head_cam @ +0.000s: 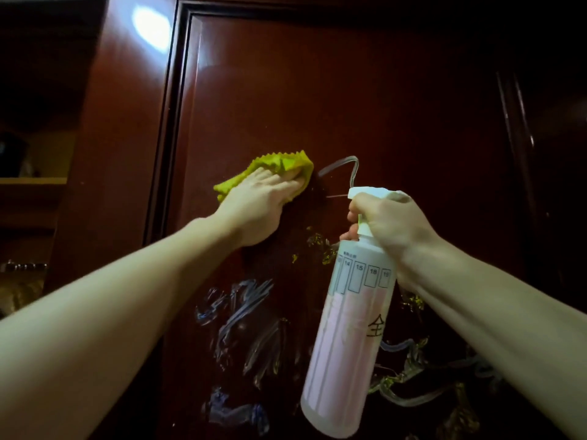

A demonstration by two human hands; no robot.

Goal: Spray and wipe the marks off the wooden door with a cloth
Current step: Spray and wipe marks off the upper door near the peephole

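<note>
Your left hand [259,201] is pressing the yellow cloth [273,168] flat on the door [381,106], hiding marks [241,309] beneath; your right hand [390,220] is gripping the spray bottle [346,341], covering more scribbles near the panel's lower edge.

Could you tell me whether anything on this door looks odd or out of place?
Yes: the door bears smeared bluish scribbles low down, yellow flecks by the bottle, and a pale line beside the cloth.
</note>
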